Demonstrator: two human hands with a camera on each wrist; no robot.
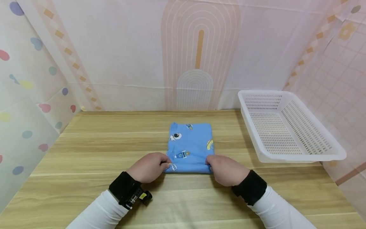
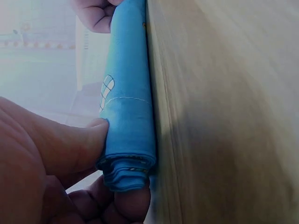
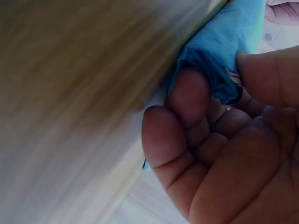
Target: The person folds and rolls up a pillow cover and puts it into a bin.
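Note:
A blue cloth (image 1: 194,140) printed with rockets, an astronaut and a rainbow lies folded into a near-square on the table. Its near edge is a thick, layered fold, plain in the left wrist view, where the cloth (image 2: 128,112) shows several stacked layers at its end. My left hand (image 1: 150,167) pinches the near left corner, thumb on top and fingers beneath. At the near right corner my right hand (image 1: 227,170) pinches the cloth (image 3: 219,56) between thumb and curled fingers.
A white perforated plastic basket (image 1: 291,157) stands on the right side of the wooden table (image 1: 94,152). Patterned cloth walls (image 1: 120,47) rise behind the table and at both sides.

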